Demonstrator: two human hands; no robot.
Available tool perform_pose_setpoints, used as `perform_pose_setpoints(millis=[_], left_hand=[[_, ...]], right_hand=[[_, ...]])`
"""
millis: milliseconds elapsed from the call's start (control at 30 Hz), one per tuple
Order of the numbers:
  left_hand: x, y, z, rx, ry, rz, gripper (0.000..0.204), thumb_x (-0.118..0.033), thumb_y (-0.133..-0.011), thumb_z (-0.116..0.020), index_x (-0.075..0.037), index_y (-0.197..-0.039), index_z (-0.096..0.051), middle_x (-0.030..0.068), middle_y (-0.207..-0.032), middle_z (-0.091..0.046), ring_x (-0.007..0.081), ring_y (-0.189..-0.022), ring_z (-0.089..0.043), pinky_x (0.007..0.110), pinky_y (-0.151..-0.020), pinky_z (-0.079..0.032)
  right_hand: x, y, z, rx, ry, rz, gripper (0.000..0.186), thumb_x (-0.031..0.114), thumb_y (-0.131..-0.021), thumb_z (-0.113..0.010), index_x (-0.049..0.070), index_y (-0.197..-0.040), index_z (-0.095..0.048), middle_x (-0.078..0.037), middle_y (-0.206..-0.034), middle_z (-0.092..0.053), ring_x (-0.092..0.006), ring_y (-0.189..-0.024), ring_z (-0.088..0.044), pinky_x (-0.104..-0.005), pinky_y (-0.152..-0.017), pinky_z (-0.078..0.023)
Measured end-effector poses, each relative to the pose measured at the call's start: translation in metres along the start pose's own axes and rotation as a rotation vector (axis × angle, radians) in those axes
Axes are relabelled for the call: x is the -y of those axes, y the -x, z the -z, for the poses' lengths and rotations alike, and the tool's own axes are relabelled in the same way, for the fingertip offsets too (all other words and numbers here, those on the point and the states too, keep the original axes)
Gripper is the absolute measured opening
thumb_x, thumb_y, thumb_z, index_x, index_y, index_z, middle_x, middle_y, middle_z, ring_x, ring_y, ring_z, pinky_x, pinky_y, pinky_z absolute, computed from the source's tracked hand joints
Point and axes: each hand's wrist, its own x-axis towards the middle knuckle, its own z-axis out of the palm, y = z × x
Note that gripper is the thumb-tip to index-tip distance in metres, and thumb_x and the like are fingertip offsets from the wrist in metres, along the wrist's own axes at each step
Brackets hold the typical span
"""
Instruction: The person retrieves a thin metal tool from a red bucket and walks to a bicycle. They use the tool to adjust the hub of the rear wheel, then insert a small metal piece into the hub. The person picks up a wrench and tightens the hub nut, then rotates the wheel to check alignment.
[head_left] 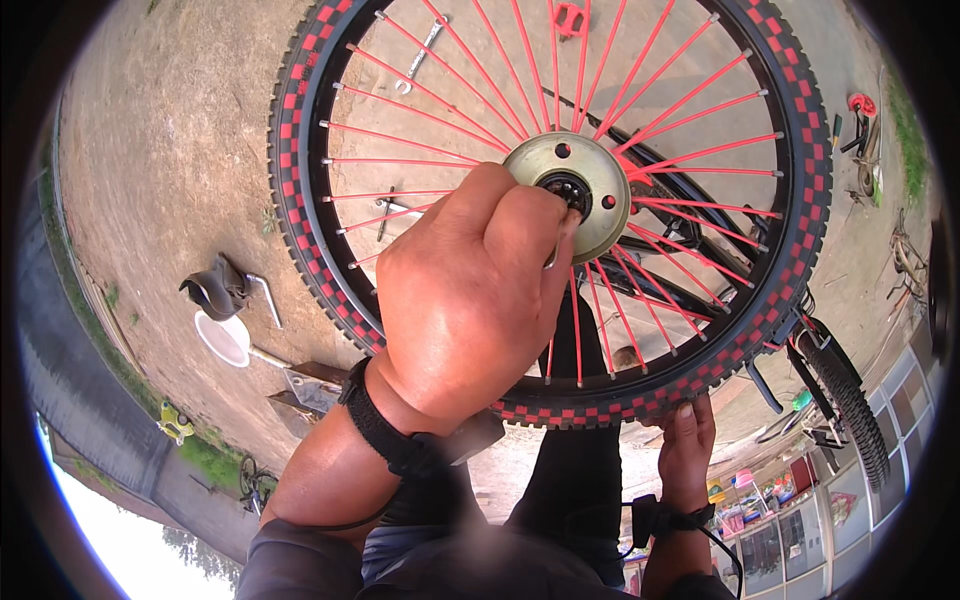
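I held the left hand [465,300] closed over the hub [568,182] of the bicycle wheel [550,200], fingers pinched on a small metal piece at the bearing; I could not tell what kind of tool or part it was, since the fingers hid most of it. The right hand [688,440] gripped the tyre [600,405] at about 5 o'clock on the rim, fingers wrapped over the tread.

Risk, in my judgement: the wheel rested on one hand's grip only. Had that grip slackened, the wheel could have rotated or tipped, and the pinched piece could have slipped out of the bearing seat. Fingers near the spokes [690,100] could have been caught in any rotation.

The wheel filled the middle and upper frame, its face turned toward me. The tyre was black with a red chequered band. The spokes were red and straight, fanning from a pale metal hub disc with holes and a dark bearing centre.

Farther off, on the dirt ground, a white bowl [224,338] lay at 9 o'clock, and a wrench [418,58] at 11 o'clock showed through the spokes.
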Motion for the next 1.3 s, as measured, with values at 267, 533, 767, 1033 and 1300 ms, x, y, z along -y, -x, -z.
perform_pose_setpoints(millis=[267, 533, 767, 1033, 1300], left_hand=[[0.0012, -0.0006, -0.0006, -0.006, 0.016, 0.005, 0.018, -0.009, -0.082, -0.078, -0.009, -0.089, -0.062, 0.008, -0.082, -0.058, 0.0289, -0.063, -0.064, 0.039, -0.053, -0.051], [0.0, -0.0007, 0.0007, 0.004, 0.025, 0.012, 0.018, -0.009, -0.081, -0.079, -0.008, -0.088, -0.062, 0.0077, -0.082, -0.059, 0.0284, -0.063, -0.064, 0.039, -0.053, -0.051], [0.0023, 0.0004, 0.0024, -0.012, 0.047, 0.007, 0.018, -0.01, -0.082, -0.08, -0.008, -0.09, -0.064, 0.0071, -0.081, -0.06, 0.0269, -0.061, -0.063, 0.037, -0.052, -0.051], [0.0054, 0.0023, -0.0031, -0.041, 0.068, 0.005, 0.018, -0.01, -0.082, -0.081, -0.009, -0.091, -0.065, 0.0067, -0.081, -0.06, 0.0264, -0.061, -0.063, 0.036, -0.052, -0.051], [0.0059, 0.0017, -0.0031, -0.025, 0.058, 0.021, 0.018, -0.01, -0.082, -0.08, -0.009, -0.092, -0.065, 0.0067, -0.082, -0.061, 0.0273, -0.063, -0.064, 0.037, -0.053, -0.051]], right_hand=[[0.0005, 0.0, -0.0013, -0.003, 0.003, 0.002, 0.041, 0.035, -0.108, -0.055, 0.003, -0.134, -0.054, -0.008, -0.107, -0.071, -0.0165, -0.091, -0.07, -0.032, -0.078, -0.057], [0.0018, 0.0006, -0.002, -0.023, 0.0, -0.022, 0.053, 0.041, -0.103, -0.062, -0.001, -0.134, -0.055, -0.01, -0.114, -0.07, -0.0154, -0.094, -0.069, -0.0306, -0.08, -0.057], [0.0001, 0.0002, -0.0007, 0.006, 0.012, 0.004, 0.045, 0.039, -0.106, -0.057, 0.004, -0.133, -0.055, -0.007, -0.107, -0.071, -0.0167, -0.091, -0.069, -0.0321, -0.078, -0.056], [0.0001, 0.0002, -0.0004, 0.002, 0.021, 0.005, 0.047, 0.04, -0.106, -0.058, 0.004, -0.134, -0.055, -0.007, -0.106, -0.071, -0.0163, -0.09, -0.07, -0.0316, -0.077, -0.056], [0.0032, -0.0001, -0.0021, -0.009, -0.016, -0.022, 0.05, 0.04, -0.103, -0.063, 0.0, -0.133, -0.056, -0.008, -0.112, -0.07, -0.0152, -0.093, -0.068, -0.0308, -0.079, -0.056]])
